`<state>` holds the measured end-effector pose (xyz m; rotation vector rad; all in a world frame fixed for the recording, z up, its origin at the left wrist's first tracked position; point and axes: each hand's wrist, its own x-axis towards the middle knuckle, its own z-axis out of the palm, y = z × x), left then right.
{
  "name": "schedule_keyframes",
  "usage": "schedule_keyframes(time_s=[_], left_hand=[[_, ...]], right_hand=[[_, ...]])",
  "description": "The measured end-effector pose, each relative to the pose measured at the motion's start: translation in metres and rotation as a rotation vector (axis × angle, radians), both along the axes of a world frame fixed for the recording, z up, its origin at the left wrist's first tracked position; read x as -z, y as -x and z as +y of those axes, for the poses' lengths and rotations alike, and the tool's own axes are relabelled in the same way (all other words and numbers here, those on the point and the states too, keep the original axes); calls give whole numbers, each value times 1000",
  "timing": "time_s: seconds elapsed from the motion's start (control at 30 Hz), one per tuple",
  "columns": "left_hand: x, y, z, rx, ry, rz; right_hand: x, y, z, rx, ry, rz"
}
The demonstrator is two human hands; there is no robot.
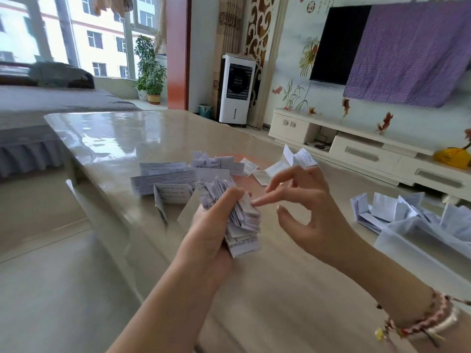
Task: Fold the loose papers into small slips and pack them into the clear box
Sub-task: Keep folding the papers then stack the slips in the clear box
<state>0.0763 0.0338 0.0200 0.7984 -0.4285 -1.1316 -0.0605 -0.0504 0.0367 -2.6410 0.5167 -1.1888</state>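
Observation:
My left hand (pixel 211 225) grips a thick stack of folded paper slips (pixel 239 220) above the glossy table (pixel 114 143). My right hand (pixel 303 207) hovers just to the right of the stack with fingers spread and relaxed; its index fingertip touches the stack's top edge. Loose and half-folded papers (pixel 168 177) lie on the table behind the hands. At the right edge stands the clear box (pixel 407 240) with several folded slips (pixel 397 210) in and behind it.
More unfolded papers (pixel 298 159) lie at the table's far side. The table's left edge runs diagonally from far left to near centre, with floor beyond. A white cabinet (pixel 369 154) and a fan unit (pixel 237 90) stand behind.

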Motion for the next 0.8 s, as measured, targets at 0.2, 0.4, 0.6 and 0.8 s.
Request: schedule_keyframes(time_s=[0.2,0.4,0.6,0.8], left_hand=[[-4,-29,35,-116,-32,-86],[0,-58,52,-184,-98,-151],[15,-89,26,-138,-193,-205],[42,-102,5,-28,-264,-324]], right_hand=[[9,-42,-2,254,-340,30],[30,-81,5,421,-182,451],[39,-86,4,455,-94,451],[25,-52,-8,492,-9,339]])
